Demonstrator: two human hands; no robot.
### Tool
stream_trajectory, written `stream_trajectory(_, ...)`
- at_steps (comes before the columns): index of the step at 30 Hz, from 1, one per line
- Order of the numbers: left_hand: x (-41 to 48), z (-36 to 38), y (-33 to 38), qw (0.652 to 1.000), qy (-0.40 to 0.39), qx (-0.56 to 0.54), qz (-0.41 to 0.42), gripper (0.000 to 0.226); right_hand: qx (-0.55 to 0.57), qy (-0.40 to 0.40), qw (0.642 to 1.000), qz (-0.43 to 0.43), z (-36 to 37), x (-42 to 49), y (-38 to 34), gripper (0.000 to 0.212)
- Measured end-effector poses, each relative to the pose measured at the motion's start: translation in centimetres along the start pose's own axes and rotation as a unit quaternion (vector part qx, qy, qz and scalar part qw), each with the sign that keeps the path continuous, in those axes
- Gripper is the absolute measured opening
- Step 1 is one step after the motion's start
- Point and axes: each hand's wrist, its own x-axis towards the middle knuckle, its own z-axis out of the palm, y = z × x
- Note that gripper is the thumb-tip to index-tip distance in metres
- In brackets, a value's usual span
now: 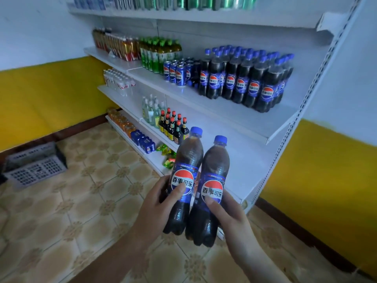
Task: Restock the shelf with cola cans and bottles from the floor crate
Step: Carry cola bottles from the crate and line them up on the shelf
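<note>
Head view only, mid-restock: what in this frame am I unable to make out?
Head view throughout:
- Floor crate, blurred near the left edge; contents unreadable.
- Top-shelf cans, cut off by the upper edge.
- Rear cola bottles on the shelf, count hidden by front rows.
- Fingers of left hand and right hand, hidden behind the held bottles.

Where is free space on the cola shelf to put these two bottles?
A bare strip runs along the shelf front edge, before the standing cola bottles, and a wider patch lies in front of the cola cans. Behind, the rows stand tightly packed.
</note>
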Motion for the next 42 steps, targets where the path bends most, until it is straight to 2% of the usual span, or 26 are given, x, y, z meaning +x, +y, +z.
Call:
stream_trajectory(9, 10.1, 2.2, 1.8, 0.993, -0.077, 0.066, 0.068, 0.034, -0.018, -0.007, 0.996, -0.084, -4.0, 7.3, -3.9, 0.028)
stream_trajectory(12, 13.9, 2.0, 2.2, 0.985, -0.114, 0.104, 0.082, 0.039, -0.032, 0.012, 0.994, -0.106, -4.6, 10.0, -4.5, 0.028)
stream_trajectory(18, 23.2, 2.4, 2.2, 0.967, -0.187, 0.110, 0.130, 0.044, -0.078, 0.065, 0.981, -0.162, -5.6, 17.6, -5.0, 0.031)
stream_trajectory(21, 29.2, 2.2, 2.2, 0.957, -0.217, 0.119, 0.151, 0.042, -0.100, 0.088, 0.978, -0.161, -5.3, 22.2, -5.2, 0.037)
stream_trajectory(28, 42.9, 1.7, 1.4, 0.945, -0.252, 0.129, 0.166, 0.042, -0.179, 0.172, 0.955, -0.161, -3.6, 32.7, -6.8, 0.027)
stream_trajectory(34, 50.4, 3.8, 2.9, 0.926, -0.283, 0.151, 0.199, 0.037, -0.217, 0.229, 0.932, -0.176, -4.4, 38.3, -8.8, 0.027)
stream_trajectory(39, 55.8, 5.8, 3.1, 0.909, -0.299, 0.186, 0.224, 0.041, -0.266, 0.267, 0.910, -0.170, -6.2, 42.3, -9.1, 0.042)
stream_trajectory(42, 57.7, 6.6, 2.1, 0.903, -0.307, 0.204, 0.221, 0.043, -0.272, 0.275, 0.906, -0.171, -7.0, 44.0, -8.2, 0.042)
